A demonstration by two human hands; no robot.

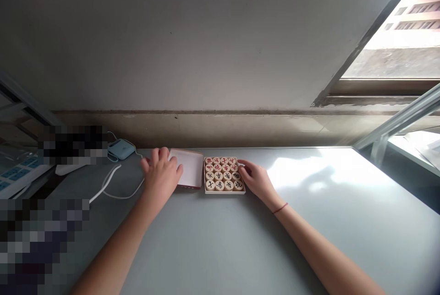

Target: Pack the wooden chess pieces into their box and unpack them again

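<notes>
A shallow white box (225, 192) lies on the grey table, filled with rows of round Chinese chess pieces (223, 174). Red characters mark the back rows, black ones the front rows. My right hand (256, 179) is at the box's right side, thumb and bent fingers against its edge; part of the grip is hidden. Directly left of the box rests its lid (188, 169), inside up, white with a reddish rim. Over the lid's left edge is my left hand (161, 171), palm down with fingers spread; whether it touches the lid I cannot tell.
A light blue device (121, 149) with a white cable (106, 182) is at the table's back left. Power strips (20, 171) stand at the far left, beside blurred-out patches. A wall runs behind the table (206, 244); a window is at upper right.
</notes>
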